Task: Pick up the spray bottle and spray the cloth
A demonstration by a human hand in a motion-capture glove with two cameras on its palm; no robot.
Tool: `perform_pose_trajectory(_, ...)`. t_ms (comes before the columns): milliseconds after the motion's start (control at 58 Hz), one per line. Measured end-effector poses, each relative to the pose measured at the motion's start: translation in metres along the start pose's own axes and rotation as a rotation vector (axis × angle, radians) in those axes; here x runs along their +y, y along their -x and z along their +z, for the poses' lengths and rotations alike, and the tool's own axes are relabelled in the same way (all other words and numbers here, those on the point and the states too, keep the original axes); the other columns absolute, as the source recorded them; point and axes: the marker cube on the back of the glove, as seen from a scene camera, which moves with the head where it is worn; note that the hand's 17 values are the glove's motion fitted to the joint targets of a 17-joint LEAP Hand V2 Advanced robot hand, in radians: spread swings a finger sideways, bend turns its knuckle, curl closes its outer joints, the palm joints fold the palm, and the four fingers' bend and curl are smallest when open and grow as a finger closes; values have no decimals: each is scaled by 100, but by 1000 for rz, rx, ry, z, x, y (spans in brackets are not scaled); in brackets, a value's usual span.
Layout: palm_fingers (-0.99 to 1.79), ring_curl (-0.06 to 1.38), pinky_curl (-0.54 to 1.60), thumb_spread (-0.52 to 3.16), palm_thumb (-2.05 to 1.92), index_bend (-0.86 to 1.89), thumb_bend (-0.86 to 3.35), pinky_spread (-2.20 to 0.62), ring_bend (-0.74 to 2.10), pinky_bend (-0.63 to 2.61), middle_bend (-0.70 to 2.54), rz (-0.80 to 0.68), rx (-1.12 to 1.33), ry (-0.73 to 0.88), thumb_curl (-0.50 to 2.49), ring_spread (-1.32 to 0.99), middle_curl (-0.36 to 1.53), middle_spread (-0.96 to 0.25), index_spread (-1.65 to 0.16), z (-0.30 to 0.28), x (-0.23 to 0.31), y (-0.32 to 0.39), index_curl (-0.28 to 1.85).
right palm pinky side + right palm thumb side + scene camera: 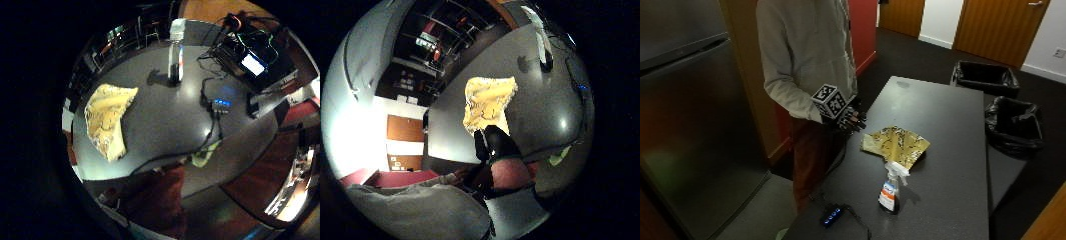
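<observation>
- one clear plastic spray bottle with a white trigger head and an orange-and-blue label (890, 187) stood upright on the dark grey bench (946, 115), its long axis vertical and its nozzle pointing roughly toward the cloth.
- one crumpled yellow patterned cloth (896, 144) lay flat on the bench just beyond the bottle, near it but apart, with its narrow end toward the bottle.
- the black-gloved right hand (850, 119) hung beside the bench's near long edge, close to the cloth and touching neither thing; its fingers (854, 125) hung loosely curled and held nothing.
- two black-lined bins (1013, 122) stood on the floor past the bench's far side; their contents could not be made out.
- one small black box with blue lights (832, 216) sat at the bench's near end, a cable running from it.
- a grey-sleeved person stood at the bench, next to a steel fridge (686, 125).
</observation>
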Motion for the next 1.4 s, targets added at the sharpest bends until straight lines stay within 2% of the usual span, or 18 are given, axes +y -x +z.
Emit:
perform_pose_trajectory(465, 12, 29, 36, 99, 65, 12, -2, 18, 35, 36, 26, 282, -349, -335, 39, 2, 34, -2, -25, 40, -53, -25, 21)
perform_pose_trajectory(896, 15, 30, 35, 98, 67, 12, -3, 15, 39, 36, 28, 483, -512, -412, 39, 1, 36, -3, -22, 99, -110, -50, 22)
perform_pose_trajectory(1396, 21, 30, 36, 95, 68, 12, -3, 11, 40, 37, 28, 547, -684, -471, 40, -3, 37, -7, -26, 131, -181, -68, 22)
